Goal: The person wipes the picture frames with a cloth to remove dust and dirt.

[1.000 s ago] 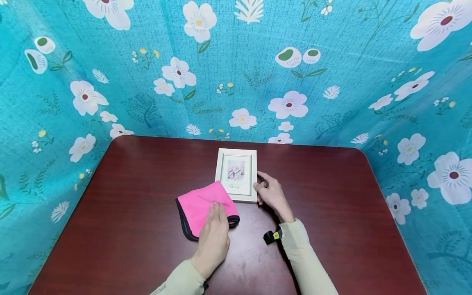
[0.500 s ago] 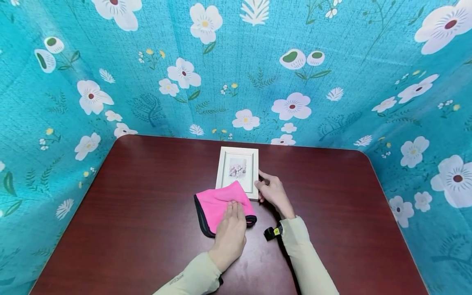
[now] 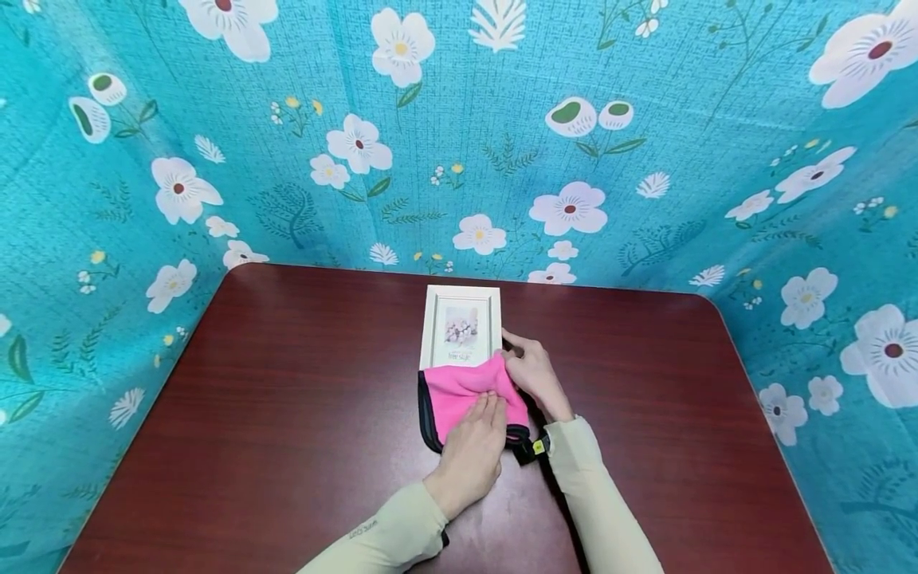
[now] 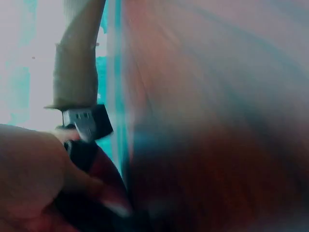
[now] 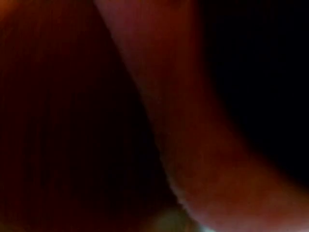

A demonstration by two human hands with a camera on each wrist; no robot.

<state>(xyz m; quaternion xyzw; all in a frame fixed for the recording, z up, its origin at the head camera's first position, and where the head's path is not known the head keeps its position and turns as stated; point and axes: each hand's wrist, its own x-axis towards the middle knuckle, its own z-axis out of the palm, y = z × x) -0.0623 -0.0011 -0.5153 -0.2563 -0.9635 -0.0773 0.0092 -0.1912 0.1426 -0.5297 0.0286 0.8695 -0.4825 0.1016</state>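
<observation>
A white picture frame (image 3: pixel 436 323) with a flower print lies face up near the table's far edge. Its lower end is covered by a folded pink cloth (image 3: pixel 459 384) with black edging. My left hand (image 3: pixel 471 456) presses on the cloth with straight fingers. At the frame's lower right corner, my right hand (image 3: pixel 534 373) holds the edge, partly hidden behind the cloth's corner. The left wrist view is blurred and shows part of the left hand (image 4: pixel 34 174) beside dark edging. Only dark, blurred skin of the right hand (image 5: pixel 193 145) fills the right wrist view.
The dark red-brown table (image 3: pixel 301 399) has rounded far corners. Blue flowered curtains (image 3: pixel 430 159) surround its back and sides. A black wrist camera (image 3: pixel 527 452) on the right arm sits close to the cloth's lower right corner.
My left hand has slid the cloth rightward across the frame's lower part, up to my right hand. The print's upper area and lettering show again. My right hand stays at the frame's edge.
</observation>
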